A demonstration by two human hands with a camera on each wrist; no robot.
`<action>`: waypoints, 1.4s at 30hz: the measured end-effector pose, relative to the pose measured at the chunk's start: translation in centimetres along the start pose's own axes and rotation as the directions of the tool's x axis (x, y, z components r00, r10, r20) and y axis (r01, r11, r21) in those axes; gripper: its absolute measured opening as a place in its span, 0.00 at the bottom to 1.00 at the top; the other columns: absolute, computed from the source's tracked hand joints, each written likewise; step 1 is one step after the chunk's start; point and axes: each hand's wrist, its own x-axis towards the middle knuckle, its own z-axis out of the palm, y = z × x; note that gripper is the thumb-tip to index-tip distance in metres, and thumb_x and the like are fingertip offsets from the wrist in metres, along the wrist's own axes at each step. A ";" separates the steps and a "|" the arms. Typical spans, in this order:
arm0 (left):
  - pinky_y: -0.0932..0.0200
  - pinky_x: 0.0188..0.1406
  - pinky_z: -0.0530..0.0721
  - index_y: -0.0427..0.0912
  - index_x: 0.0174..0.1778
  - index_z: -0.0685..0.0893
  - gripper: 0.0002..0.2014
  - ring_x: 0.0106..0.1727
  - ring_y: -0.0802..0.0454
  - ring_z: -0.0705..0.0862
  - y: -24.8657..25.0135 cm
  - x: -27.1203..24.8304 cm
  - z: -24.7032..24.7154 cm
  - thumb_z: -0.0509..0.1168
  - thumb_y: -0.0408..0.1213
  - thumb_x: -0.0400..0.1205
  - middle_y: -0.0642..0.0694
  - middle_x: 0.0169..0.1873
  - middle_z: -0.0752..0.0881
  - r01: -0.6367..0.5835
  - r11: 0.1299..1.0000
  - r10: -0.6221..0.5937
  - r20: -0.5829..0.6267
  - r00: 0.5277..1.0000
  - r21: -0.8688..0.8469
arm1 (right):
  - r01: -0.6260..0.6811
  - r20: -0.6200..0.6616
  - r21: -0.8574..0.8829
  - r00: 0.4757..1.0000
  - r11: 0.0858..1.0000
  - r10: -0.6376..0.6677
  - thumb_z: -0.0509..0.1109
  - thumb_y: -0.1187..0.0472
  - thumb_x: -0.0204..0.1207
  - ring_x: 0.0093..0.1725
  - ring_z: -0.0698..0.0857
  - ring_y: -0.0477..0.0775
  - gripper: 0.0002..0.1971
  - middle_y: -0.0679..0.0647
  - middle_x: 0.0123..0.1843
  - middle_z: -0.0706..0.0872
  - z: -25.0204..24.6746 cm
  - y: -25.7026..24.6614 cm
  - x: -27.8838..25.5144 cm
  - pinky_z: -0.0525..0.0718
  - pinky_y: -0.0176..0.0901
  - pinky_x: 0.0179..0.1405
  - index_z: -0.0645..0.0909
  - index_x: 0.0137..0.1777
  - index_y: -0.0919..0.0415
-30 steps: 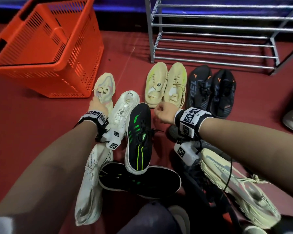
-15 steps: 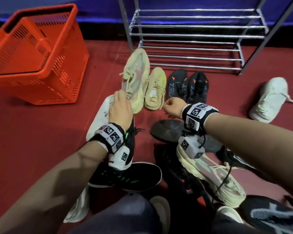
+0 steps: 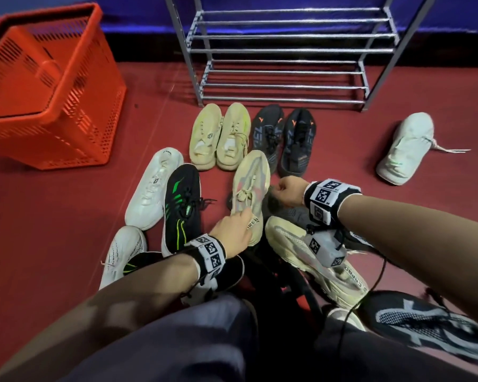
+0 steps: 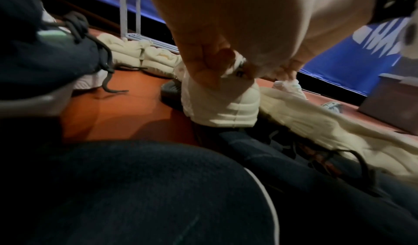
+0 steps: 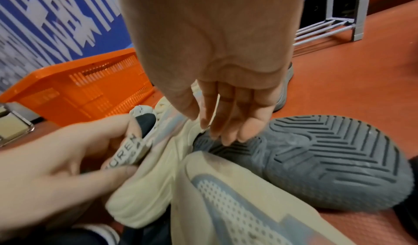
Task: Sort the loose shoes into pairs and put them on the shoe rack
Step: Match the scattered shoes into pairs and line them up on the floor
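Observation:
My left hand (image 3: 242, 220) pinches the heel collar of a cream shoe with a grey-pink stripe (image 3: 251, 180), toe pointing to the rack. In the left wrist view its ribbed heel (image 4: 222, 106) sits low over the floor. Its cream mate (image 3: 301, 252) lies just right of it, under my right wrist. My right hand (image 5: 226, 132) hangs with fingers straight, tips touching the upturned grey sole (image 5: 328, 159) of another shoe. A yellow pair (image 3: 218, 136) and a black pair (image 3: 283, 139) stand before the empty metal shoe rack (image 3: 284, 51).
A white shoe (image 3: 153, 186) and a black-green shoe (image 3: 181, 205) lie left of my left hand, a white knit shoe (image 3: 122, 255) nearer. A white shoe (image 3: 403, 150) lies far right, a black-grey one (image 3: 431, 329) bottom right. An orange basket (image 3: 47, 89) stands at the left.
My left hand lifted the cream shoe from left of the white shoe and carried it right, down beside its mate. My right hand stayed near the grey sole.

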 end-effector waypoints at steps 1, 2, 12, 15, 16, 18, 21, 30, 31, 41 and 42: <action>0.45 0.42 0.76 0.37 0.64 0.67 0.17 0.51 0.28 0.83 -0.3 0.2 0.1 0.58 0.38 0.81 0.33 0.55 0.82 0.015 1.000 -0.015 0.001 1.000 -0.006 | -0.010 0.027 -0.055 1.000 0.998 0.011 0.60 0.59 0.79 0.29 0.73 0.56 0.18 0.54 0.26 0.75 0.2 0.1 -0.3 0.73 0.42 0.35 0.68 0.26 0.57; 0.44 0.42 0.77 0.37 0.65 0.67 0.18 0.50 0.28 0.83 -0.3 0.4 0.0 0.58 0.39 0.81 0.33 0.53 0.83 0.015 1.000 -0.015 0.006 1.000 -0.004 | -0.015 0.073 -0.101 0.997 0.995 0.023 0.60 0.60 0.78 0.29 0.74 0.57 0.17 0.55 0.27 0.78 0.5 0.2 -0.6 0.74 0.42 0.34 0.71 0.27 0.58; 0.50 0.45 0.81 0.44 0.65 0.71 0.23 0.50 0.36 0.85 -0.7 1.6 -0.7 0.65 0.49 0.77 0.39 0.48 0.86 0.175 0.975 -0.168 0.056 0.984 -0.138 | 0.110 0.369 -0.366 0.929 0.924 0.036 0.81 0.45 0.59 0.36 0.79 0.54 0.26 0.57 0.41 0.84 3.4 2.6 -2.3 0.75 0.44 0.36 0.81 0.49 0.61; 0.52 0.45 0.81 0.45 0.64 0.74 0.25 0.51 0.38 0.85 -1.0 2.0 -0.6 0.65 0.56 0.76 0.40 0.49 0.87 0.188 0.969 -0.180 0.061 0.982 -0.159 | 0.109 0.383 -0.387 0.922 0.915 0.052 0.80 0.39 0.56 0.30 0.80 0.53 0.21 0.51 0.31 0.84 3.8 3.1 -2.5 0.78 0.41 0.33 0.84 0.36 0.57; 0.52 0.44 0.81 0.46 0.62 0.75 0.24 0.50 0.38 0.85 -1.0 2.1 -0.6 0.65 0.58 0.76 0.40 0.47 0.87 0.184 0.969 -0.176 0.060 0.983 -0.167 | 0.113 0.396 -0.396 0.917 0.911 0.058 0.79 0.39 0.57 0.27 0.80 0.52 0.21 0.49 0.27 0.82 3.9 3.3 -2.5 0.78 0.40 0.31 0.83 0.31 0.57; 0.52 0.44 0.81 0.47 0.58 0.76 0.21 0.47 0.40 0.86 -1.1 2.1 -0.7 0.67 0.57 0.76 0.42 0.43 0.86 0.177 0.962 -0.168 0.058 0.984 -0.207 | 0.126 0.416 -0.402 0.908 0.907 0.058 0.77 0.42 0.64 0.25 0.76 0.51 0.20 0.48 0.24 0.78 4.0 3.3 -2.8 0.75 0.39 0.29 0.78 0.26 0.58; 0.54 0.55 0.81 0.47 0.59 0.77 0.23 0.53 0.45 0.85 -1.7 2.2 -0.6 0.72 0.54 0.73 0.46 0.53 0.86 0.179 0.918 -0.178 0.036 0.983 -0.354 | 0.105 0.443 -0.318 0.895 0.942 0.050 0.74 0.53 0.69 0.29 0.77 0.52 0.10 0.52 0.30 0.83 3.5 2.9 -2.7 0.81 0.48 0.36 0.83 0.33 0.59; 0.65 0.28 0.76 0.28 0.49 0.84 0.21 0.45 0.36 0.87 -3.0 2.7 -0.1 0.77 0.43 0.71 0.31 0.46 0.86 0.267 0.746 -0.257 0.107 0.960 -0.610 | -0.241 0.099 0.220 0.970 0.945 0.224 0.68 0.67 0.58 0.21 0.70 0.53 0.04 0.52 0.17 0.73 -1.4 4.3 -2.3 0.70 0.36 0.21 0.76 0.27 0.63; 0.62 0.25 0.79 0.22 0.50 0.82 0.22 0.39 0.42 0.87 -2.8 2.7 -0.1 0.76 0.39 0.73 0.30 0.48 0.85 0.270 0.731 -0.256 0.114 0.960 -0.627 | -0.245 0.058 0.273 0.970 0.930 0.238 0.67 0.65 0.61 0.21 0.70 0.53 0.06 0.52 0.17 0.72 -1.7 4.3 -2.2 0.69 0.36 0.22 0.74 0.26 0.62; 0.57 0.30 0.72 0.49 0.25 0.59 0.28 0.28 0.51 0.64 -3.3 2.8 0.9 0.77 0.47 0.68 0.51 0.25 0.58 0.188 0.733 -0.197 0.061 0.979 -0.654 | -0.162 -0.124 0.364 0.968 0.917 0.220 0.66 0.70 0.62 0.30 0.74 0.55 0.09 0.60 0.28 0.75 -4.8 -1.0 0.4 0.72 0.47 0.34 0.74 0.27 0.57; 0.57 0.30 0.71 0.49 0.25 0.59 0.28 0.28 0.51 0.64 -3.4 2.8 1.0 0.77 0.47 0.68 0.50 0.25 0.58 0.179 0.740 -0.186 0.059 0.981 -0.648 | -0.177 -0.109 0.352 0.968 0.919 0.228 0.67 0.70 0.63 0.29 0.75 0.55 0.09 0.59 0.27 0.76 -4.7 -1.4 0.5 0.73 0.47 0.33 0.75 0.27 0.57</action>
